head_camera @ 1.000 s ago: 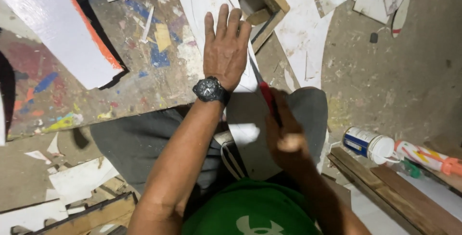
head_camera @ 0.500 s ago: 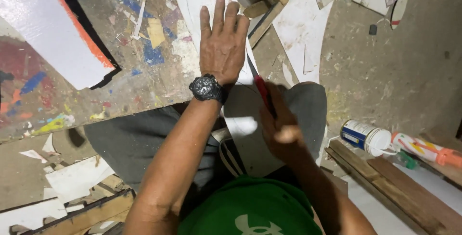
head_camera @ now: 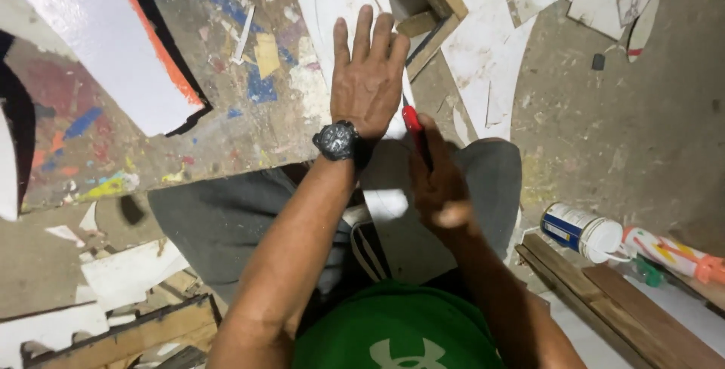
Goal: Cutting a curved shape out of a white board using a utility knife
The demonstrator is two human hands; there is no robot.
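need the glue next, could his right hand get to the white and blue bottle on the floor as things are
Probably yes, once freed: the white and blue bottle lies on open floor on the right hand's side, nothing between them. But that hand now grips a red-handled cutter.

A flat sheet lay on the desk, running from the far edge down toward the person's lap. The left hand rested flat on that sheet, and the right hand sat just beside it to the right, nearer the body, closed round a cutter (its tip met the sheet by the left wrist). A slanted board lay on the desk's left part. On the floor to the right, a can lay beside a tube, with planks before them.
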